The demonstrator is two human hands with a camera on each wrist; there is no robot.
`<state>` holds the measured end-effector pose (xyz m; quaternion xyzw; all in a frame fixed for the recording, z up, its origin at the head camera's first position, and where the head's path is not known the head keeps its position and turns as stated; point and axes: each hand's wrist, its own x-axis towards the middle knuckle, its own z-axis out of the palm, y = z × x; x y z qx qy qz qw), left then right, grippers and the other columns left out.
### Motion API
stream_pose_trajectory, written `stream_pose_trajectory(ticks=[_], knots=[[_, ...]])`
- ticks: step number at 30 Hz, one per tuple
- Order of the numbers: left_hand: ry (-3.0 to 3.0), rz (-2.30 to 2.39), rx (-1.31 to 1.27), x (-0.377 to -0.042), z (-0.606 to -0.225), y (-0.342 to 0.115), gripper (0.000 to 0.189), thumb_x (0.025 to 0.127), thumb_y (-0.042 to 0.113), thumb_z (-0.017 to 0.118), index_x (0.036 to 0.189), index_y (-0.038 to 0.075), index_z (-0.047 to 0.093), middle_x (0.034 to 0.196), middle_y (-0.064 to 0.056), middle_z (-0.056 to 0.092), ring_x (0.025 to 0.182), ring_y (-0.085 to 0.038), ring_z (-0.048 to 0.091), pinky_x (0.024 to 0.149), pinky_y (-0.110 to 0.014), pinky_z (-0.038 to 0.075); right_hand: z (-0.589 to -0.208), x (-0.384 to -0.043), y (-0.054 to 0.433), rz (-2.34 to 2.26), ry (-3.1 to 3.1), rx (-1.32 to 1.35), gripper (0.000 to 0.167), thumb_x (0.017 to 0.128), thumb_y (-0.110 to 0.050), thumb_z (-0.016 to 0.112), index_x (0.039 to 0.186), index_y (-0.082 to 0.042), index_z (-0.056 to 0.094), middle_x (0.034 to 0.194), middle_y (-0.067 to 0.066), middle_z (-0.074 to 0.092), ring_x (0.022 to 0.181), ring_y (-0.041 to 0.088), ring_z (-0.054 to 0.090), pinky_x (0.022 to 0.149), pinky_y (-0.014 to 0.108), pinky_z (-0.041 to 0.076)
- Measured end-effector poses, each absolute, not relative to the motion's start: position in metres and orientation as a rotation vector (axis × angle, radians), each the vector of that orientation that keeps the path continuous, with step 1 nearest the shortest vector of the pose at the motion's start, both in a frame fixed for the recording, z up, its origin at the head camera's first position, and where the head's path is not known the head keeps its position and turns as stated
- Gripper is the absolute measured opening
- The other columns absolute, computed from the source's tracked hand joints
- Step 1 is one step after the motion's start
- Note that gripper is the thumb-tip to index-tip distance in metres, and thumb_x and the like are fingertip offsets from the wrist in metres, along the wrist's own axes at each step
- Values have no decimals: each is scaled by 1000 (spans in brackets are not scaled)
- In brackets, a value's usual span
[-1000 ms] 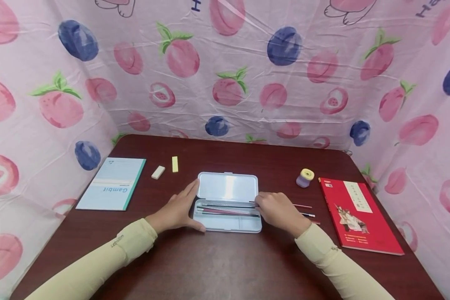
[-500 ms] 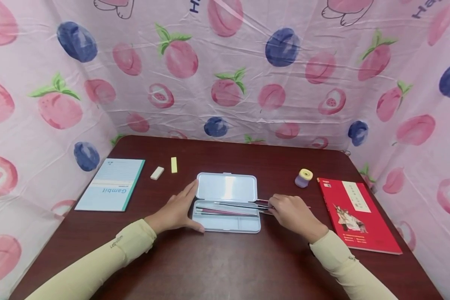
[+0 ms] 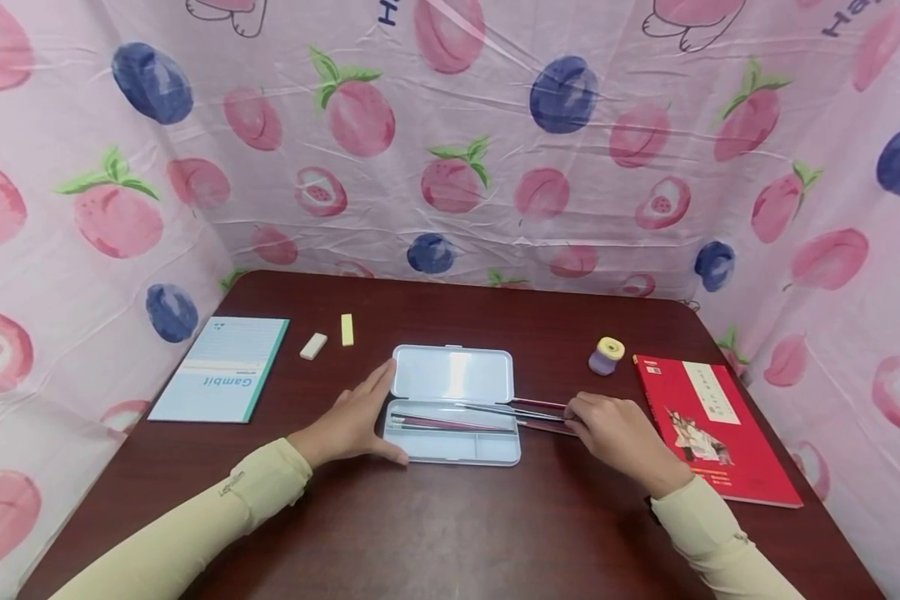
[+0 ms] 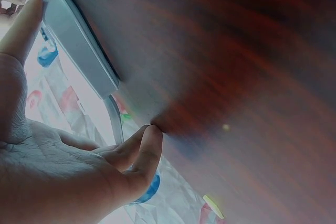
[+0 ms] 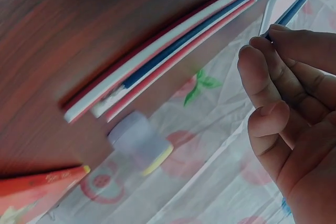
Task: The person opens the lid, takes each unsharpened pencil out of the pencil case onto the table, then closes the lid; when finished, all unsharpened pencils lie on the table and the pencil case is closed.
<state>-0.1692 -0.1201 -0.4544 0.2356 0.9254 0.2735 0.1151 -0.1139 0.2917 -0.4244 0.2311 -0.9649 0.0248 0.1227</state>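
Note:
A light blue pencil case [image 3: 431, 452] lies with its lid [image 3: 450, 373] folded back, and a few pencils [image 3: 453, 426] lie in its long compartment. My left hand [image 3: 348, 427] spans the case's left end, thumb at the front edge and fingers at the lid, all fairly straight. To the right of the case, my right hand [image 3: 618, 435] pinches a dark pencil [image 5: 300, 2] between thumb and fingertips; the far end reaches over the case. Striped pencils [image 5: 191, 43] in red, white and blue lie on the table beside the case, partly under the right hand in the head view.
Behind the right hand stands a purple and yellow pencil sharpener-like item [image 3: 607, 356], with a red book [image 3: 708, 467] to its right. A white eraser [image 3: 313, 347], a yellow strip [image 3: 347, 330] and a blue notebook [image 3: 221, 392] lie at the left. A fruit-print curtain [image 3: 487, 250] surrounds the table.
My right hand has moved right, away from the case, drawing the dark pencil partly out over its right end. The left hand has stayed at the case's left end.

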Motion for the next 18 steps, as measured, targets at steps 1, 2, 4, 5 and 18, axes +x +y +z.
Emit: stream_pose_trajectory(ticks=[1,2,4,5,18], knots=[[2712,800,692,-169,-454,-120,150,67,61,97,172,7,5,180,-17,12,164,-38,27,123,-75,27,-424,-113,295,78,-2819,667,24,80,-16,94,95,-16,76,87,-3,74,72,9,67,70,33,63],[2713,801,694,-169,-454,-120,150,67,61,97,172,7,5,180,-17,12,164,-38,27,123,-76,27,-423,-112,298,81,-2822,665,24,80,-17,94,96,-16,76,87,-3,74,72,8,66,69,33,62],[2712,803,699,-170,-453,-120,150,67,61,97,172,6,5,180,-17,12,164,-38,27,123,-76,27,-421,-111,304,82,-2836,654,25,80,-18,95,97,-16,76,88,-3,74,73,9,68,70,34,63],[2713,802,701,-170,-453,-120,150,67,61,97,172,6,5,180,-17,12,164,-38,27,123,-76,27,-421,-110,307,79,-2840,648,25,79,-18,95,97,-16,76,88,-3,75,74,10,70,70,34,63],[2707,804,703,-169,-455,-121,151,67,61,97,172,6,5,181,-16,12,164,-37,27,123,-74,28,-419,-94,334,80,-2883,595,29,74,-17,98,96,-15,79,89,-2,77,77,14,72,73,41,65]])
